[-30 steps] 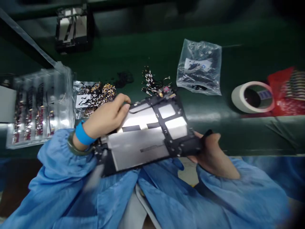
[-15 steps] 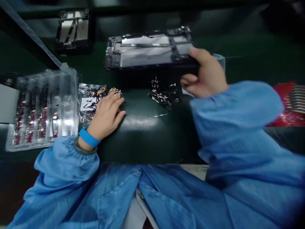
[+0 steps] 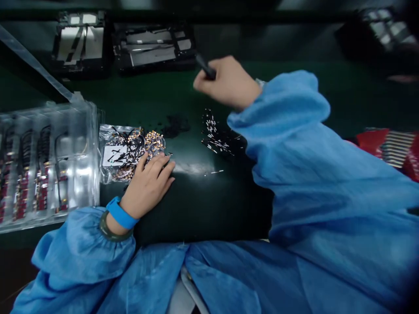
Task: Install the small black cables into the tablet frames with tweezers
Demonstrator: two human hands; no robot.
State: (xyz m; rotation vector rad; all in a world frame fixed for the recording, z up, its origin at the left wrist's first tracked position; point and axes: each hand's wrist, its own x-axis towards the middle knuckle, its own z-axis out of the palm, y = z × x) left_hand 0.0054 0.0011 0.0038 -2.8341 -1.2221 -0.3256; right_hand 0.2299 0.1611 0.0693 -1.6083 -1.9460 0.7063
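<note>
My left hand (image 3: pixel 149 185) lies flat, fingers stretched, at the lower edge of a pile of small cables with gold-coloured ends (image 3: pixel 153 140). The pile overlaps a clear plastic bag (image 3: pixel 106 131) with more cables and a white label. My right hand (image 3: pixel 229 80) is raised over the middle of the bench, closed around a short, dark, stick-like object (image 3: pixel 205 67); blur hides its exact kind. Left of that hand, at the back, lies a black device frame with grey panels (image 3: pixel 150 52). Below the right hand are loose small white-and-black pieces (image 3: pixel 214 137).
On the left stands a clear compartment tray (image 3: pixel 90 152) holding red-and-black cable parts. Another black framed stack (image 3: pixel 80 43) is at the back left, and a dark stack (image 3: pixel 376 35) at the back right. A red bag with striped strips (image 3: pixel 397 146) lies at right.
The long black framed device left my right hand and now lies at the back, beside the other stack. That hand moved left and holds a dark stick-like object. My left hand slid slightly toward me.
</note>
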